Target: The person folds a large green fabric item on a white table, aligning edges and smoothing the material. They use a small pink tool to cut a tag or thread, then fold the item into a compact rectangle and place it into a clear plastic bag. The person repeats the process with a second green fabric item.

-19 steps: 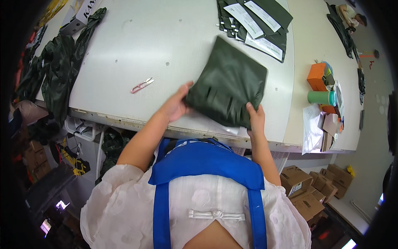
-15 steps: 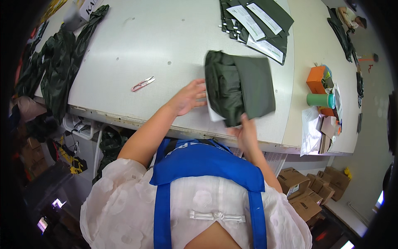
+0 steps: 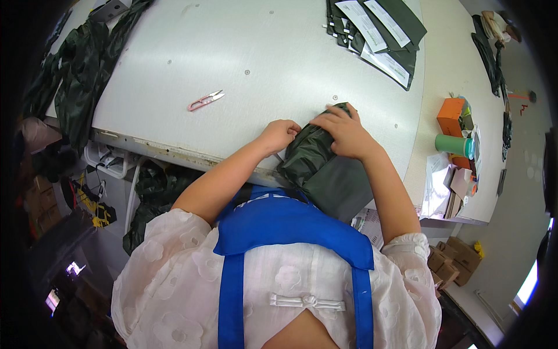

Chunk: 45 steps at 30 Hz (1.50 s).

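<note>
A folded bundle of thin dark green fabric [image 3: 311, 154] lies slantwise over the table's front edge. Its smoother, flat green part [image 3: 343, 189] hangs toward my apron. My left hand [image 3: 280, 137] is closed at the bundle's left side, fingers curled and pinching its edge. Over the far end, my right hand [image 3: 347, 132] grips the fabric, its fingers bent across the top. Some fingertips are hidden by the cloth. Left of the bundle, apart from both hands, lie small thread snips [image 3: 206, 100] with pink handles.
Flat dark green packages with white labels [image 3: 386, 43] are piled at the far right. An orange box [image 3: 451, 116] and a green cylinder [image 3: 453, 144] stand near the right edge. Dark green fabric [image 3: 84, 78] drapes over the table's left end. Cardboard boxes [image 3: 459, 262] sit below right.
The bundle has come nearer and turned, now crossing the table's front edge. My right hand has moved from its near edge to its far end; my left hand has closed on its side.
</note>
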{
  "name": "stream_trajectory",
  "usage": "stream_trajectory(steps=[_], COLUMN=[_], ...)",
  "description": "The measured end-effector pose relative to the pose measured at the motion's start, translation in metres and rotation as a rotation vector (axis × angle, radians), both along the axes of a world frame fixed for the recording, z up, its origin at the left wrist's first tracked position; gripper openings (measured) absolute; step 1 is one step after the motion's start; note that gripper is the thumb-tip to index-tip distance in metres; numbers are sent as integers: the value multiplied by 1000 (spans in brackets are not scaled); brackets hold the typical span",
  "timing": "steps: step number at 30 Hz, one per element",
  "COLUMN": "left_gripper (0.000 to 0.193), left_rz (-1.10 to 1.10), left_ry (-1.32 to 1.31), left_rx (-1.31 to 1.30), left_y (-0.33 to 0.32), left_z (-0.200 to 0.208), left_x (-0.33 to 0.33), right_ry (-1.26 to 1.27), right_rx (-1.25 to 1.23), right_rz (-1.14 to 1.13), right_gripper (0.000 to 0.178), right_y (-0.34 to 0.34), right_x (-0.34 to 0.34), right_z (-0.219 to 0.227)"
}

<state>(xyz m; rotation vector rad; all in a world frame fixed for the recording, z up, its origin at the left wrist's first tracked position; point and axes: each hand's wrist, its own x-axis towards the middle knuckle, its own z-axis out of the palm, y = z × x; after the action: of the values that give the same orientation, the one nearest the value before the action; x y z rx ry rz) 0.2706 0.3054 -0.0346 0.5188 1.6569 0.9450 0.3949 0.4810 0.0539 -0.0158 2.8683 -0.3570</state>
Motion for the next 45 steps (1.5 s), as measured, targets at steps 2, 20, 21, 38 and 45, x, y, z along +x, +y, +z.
stream_trajectory(steps=[2,20,21,38,45], left_gripper=[32,35,40,77,85], left_rz=[0,-34,0,0,-360], left_ry=[-34,-627,-633,-841,-948], left_rx=[9,-121,-163,353,344], left_y=[0,-10,-10,-41,-29], left_z=[-1,10,23,42,64], left_x=[3,24,21,52,43], right_ry=[-146,277,297,338,343], right_rx=[14,-98,-127,-981,-1048], right_rz=[96,-169,-170,-823,-885], right_gripper=[58,28,28,45,50], right_y=[-1,3,3,22,4], right_x=[-13,3,2,52,83], right_z=[-7,-13,-15,32,69])
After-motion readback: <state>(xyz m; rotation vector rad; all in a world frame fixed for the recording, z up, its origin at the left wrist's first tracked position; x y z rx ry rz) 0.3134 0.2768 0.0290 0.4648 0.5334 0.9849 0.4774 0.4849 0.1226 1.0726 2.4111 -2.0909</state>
